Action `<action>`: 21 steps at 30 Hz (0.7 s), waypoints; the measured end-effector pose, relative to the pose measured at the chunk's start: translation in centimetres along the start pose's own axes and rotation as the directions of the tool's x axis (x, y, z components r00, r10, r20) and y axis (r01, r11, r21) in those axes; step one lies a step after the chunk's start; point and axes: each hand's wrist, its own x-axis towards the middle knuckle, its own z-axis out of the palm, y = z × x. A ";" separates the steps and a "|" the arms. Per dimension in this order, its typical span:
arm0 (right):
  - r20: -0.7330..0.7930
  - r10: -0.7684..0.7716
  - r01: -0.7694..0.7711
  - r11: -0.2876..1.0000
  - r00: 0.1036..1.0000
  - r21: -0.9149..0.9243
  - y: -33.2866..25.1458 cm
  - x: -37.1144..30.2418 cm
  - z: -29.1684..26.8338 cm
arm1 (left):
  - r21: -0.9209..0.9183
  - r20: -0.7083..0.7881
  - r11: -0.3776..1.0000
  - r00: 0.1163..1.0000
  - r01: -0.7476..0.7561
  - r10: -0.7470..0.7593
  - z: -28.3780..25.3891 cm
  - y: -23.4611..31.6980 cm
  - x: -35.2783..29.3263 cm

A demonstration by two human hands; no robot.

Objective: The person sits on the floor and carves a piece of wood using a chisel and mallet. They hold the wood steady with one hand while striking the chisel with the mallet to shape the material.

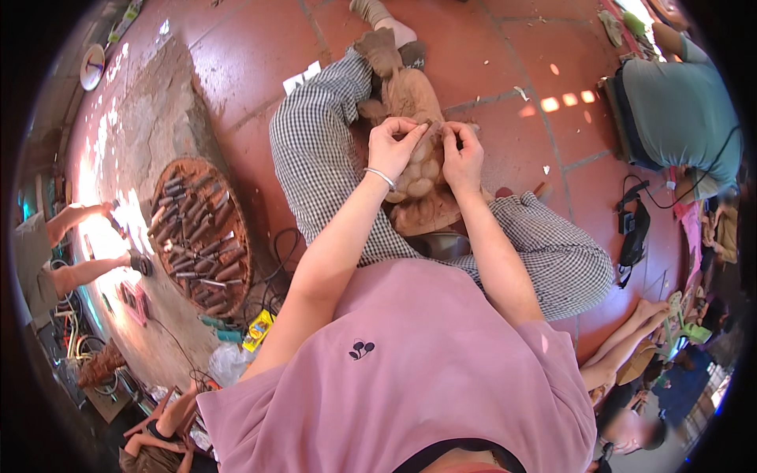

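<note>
A carved wooden figure lies lengthwise between my legs in checked trousers on the red tiled floor. My left hand, with a thin bracelet at the wrist, pinches at the carving's rounded middle. My right hand rests closed on the same spot beside it, fingertips nearly touching the left ones. What lies between the fingers is too small to make out. My foot in a worn shoe props the far end of the carving.
A round woven tray with several chisels lies on the floor to my left. A person in a grey-green shirt sits at the right. Other people's legs show at the left and lower right. Cables and a yellow packet lie nearby.
</note>
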 end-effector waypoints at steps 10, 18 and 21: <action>0.050 0.018 -0.018 1.000 0.999 0.010 0.4 0.2 -0.3 | -0.423 0.015 0.878 0.971 0.224 -0.241 -4.9 -2.7 -2.4; 0.050 0.046 -0.049 0.997 0.998 0.052 0.9 0.1 0.1 | -0.180 0.192 0.984 0.981 0.010 0.025 -4.5 -2.8 -1.9; 0.033 0.006 -0.006 1.000 0.999 -0.002 0.8 0.0 0.1 | -0.143 0.205 0.985 0.970 -0.101 0.129 -4.0 -2.6 -1.6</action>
